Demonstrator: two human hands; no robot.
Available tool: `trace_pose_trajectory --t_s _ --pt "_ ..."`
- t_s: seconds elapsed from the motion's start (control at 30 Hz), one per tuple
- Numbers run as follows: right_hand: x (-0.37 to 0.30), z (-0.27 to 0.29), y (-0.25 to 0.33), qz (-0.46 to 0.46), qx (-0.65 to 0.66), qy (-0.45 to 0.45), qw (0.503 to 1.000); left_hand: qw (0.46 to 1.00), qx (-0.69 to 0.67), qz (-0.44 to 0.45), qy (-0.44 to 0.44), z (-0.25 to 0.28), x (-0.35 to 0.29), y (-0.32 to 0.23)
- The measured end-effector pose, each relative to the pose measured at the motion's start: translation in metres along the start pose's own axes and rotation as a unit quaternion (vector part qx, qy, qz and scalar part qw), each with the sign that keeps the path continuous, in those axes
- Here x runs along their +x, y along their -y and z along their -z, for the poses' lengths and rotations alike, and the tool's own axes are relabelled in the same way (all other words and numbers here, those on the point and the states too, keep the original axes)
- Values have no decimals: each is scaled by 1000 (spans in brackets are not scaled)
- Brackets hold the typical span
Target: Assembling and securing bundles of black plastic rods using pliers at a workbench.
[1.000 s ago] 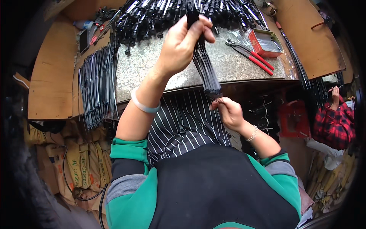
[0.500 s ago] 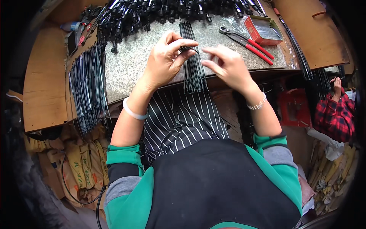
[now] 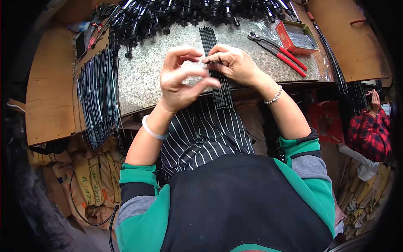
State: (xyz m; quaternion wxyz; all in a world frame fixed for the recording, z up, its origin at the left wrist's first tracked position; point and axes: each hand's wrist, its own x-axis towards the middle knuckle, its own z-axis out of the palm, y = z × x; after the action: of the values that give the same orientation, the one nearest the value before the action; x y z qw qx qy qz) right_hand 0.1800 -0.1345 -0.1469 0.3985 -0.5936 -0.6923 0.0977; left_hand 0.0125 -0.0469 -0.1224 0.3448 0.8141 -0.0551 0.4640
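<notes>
A flat bundle of thin black rods [image 3: 221, 91] with pointed far ends lies across the near edge of the bench, its near ends overhanging my striped apron. Above it, my right hand [image 3: 237, 65] pinches a small dark piece or cluster between thumb and fingers. Its kind is too small to make out. My left hand [image 3: 180, 77], slightly blurred, is beside the bundle with thumb and fingers curved apart and nothing visible between them. Red-handled cutters [image 3: 279, 53] lie to the right of the hands.
Many black and silver rod-shaped parts [image 3: 168, 14] are heaped along the back. More thin rods [image 3: 98, 94] hang over the left edge. At the right stand a red tin [image 3: 296, 38] of thin pieces and another rod bundle [image 3: 331, 59]. A co-worker's hand [image 3: 372, 101] shows at far right.
The small dark piece was in my left hand's pinch and is now in my right hand's. My left hand has opened and moved down; my right hand has come in over the rods.
</notes>
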Motion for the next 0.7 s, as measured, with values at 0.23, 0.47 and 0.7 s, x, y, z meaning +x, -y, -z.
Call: trace_pose_trajectory --t_s 0.23,0.47,0.7 --pt "-13 30 5 -54 88 25 994 988 -5 39 146 -19 15 -3" --pt "-48 167 -46 -300 -212 -118 923 992 11 -15 128 -27 11 3" --pt "-48 194 -90 -239 -287 59 926 992 8 -34 119 -34 9 5"
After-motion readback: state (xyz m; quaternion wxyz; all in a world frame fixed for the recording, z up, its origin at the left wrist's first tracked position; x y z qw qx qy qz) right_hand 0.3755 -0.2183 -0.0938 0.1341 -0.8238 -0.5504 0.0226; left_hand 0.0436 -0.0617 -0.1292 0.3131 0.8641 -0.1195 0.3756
